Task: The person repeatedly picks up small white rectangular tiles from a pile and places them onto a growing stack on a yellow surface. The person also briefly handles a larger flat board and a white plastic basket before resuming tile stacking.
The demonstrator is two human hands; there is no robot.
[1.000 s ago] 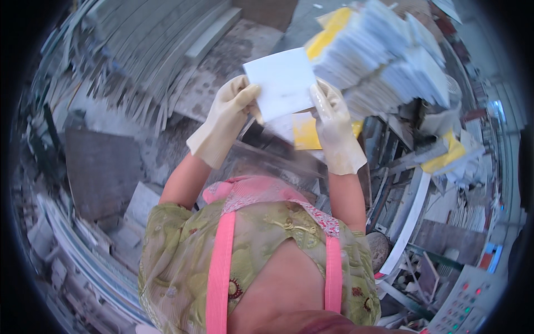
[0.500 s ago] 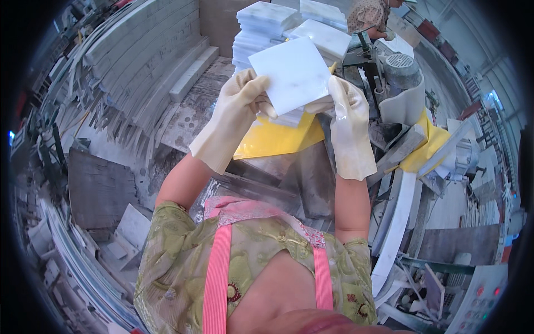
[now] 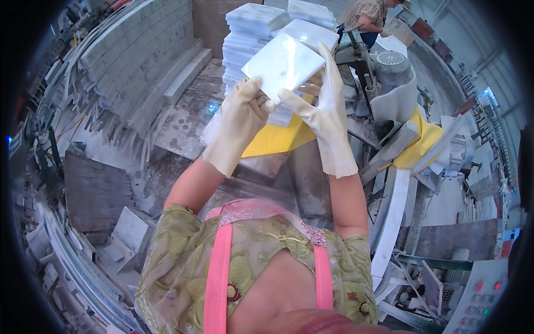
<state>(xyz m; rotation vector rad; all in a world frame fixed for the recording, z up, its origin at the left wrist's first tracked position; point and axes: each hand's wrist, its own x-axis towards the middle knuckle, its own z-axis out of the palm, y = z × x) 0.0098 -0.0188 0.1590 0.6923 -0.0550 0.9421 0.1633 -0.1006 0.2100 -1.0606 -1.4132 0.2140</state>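
Observation:
A square white marble tile (image 3: 285,68), glossy with faint grey marks, is held up tilted before me. My left hand (image 3: 245,111), in a cream rubber glove, is closed on its lower left edge, fingers curled. My right hand (image 3: 328,114), gloved alike, is at its right side: the thumb lies by the lower corner, one finger stretches up along the right corner, and other fingers appear partly hidden behind the tile. Just beyond stand stacks of similar white tiles (image 3: 253,25), over a yellow sheet (image 3: 278,139).
Long stone slabs (image 3: 139,50) are piled at the left. To the right are a grey motor (image 3: 394,67), yellow cloth (image 3: 414,142) and a long pale strip (image 3: 392,222). A control panel (image 3: 478,295) is at lower right. Another person (image 3: 367,19) works at the far right.
The tile has tilted, now catching light, and shifted slightly left. My right hand has slid along its edge, thumb to the lower corner and a finger stretched upward. My left hand keeps its grip.

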